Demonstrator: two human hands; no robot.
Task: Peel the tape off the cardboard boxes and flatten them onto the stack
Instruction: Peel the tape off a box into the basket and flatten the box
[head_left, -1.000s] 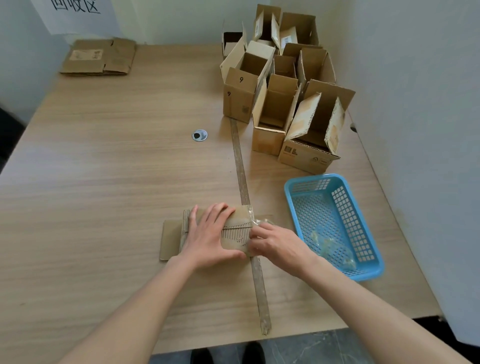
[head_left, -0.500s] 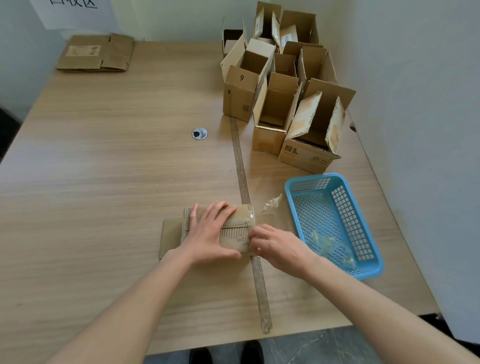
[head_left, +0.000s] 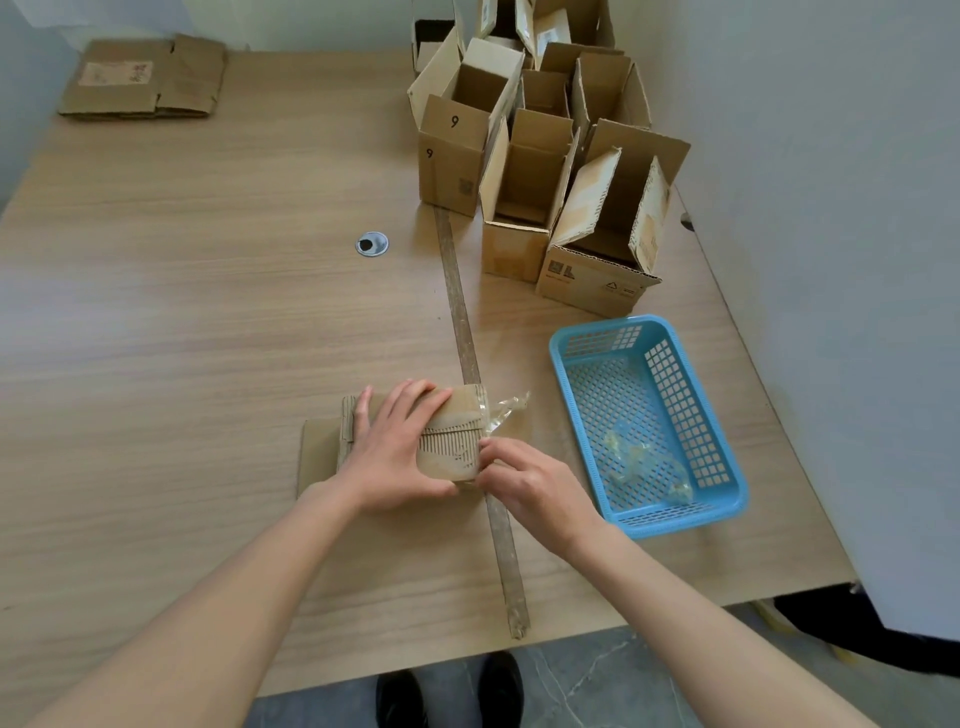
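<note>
Wooden table (head_left: 182, 322); far open box (head_left: 451, 156) marked "9". Near edge: left hand (head_left: 397, 449) spread flat on flattened box (head_left: 452, 441); right hand (head_left: 524, 483) pinching clear tape (head_left: 506, 408) at its right end.

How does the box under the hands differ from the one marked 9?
The box under the hands lies flat near the table's front edge, with clear tape coming off; the box marked 9 stands upright at the back, flaps open. Both are brown cardboard.
</note>
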